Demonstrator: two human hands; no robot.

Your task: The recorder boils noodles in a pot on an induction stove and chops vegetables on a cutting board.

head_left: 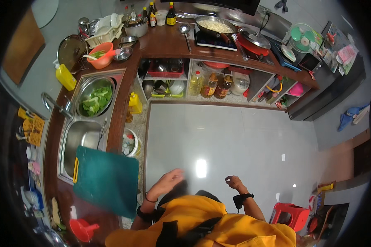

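Observation:
My left hand (167, 182), blurred, hangs over the tiled floor in front of my body, loosely bent and with nothing visible in it. Closest to it is a green cutting board (106, 179) with a yellow handle, lying across the counter and partly over the sink. My right hand (235, 182) is also above the floor, its fingers curled; whether they hold anything small is hidden. Neither hand touches the counter. Leafy greens (97, 98) lie in a metal bowl (77, 97) in the rear sink basin.
A frying pan (201, 21) with pale shredded food sits on an induction cooktop (216, 44). Beside it is a red pan (250, 46) with a lid. A white bucket (137, 148) stands by the left cabinet, a red stool (292, 216) at right. Cooking-oil bottles (208, 86) fill a shelf.

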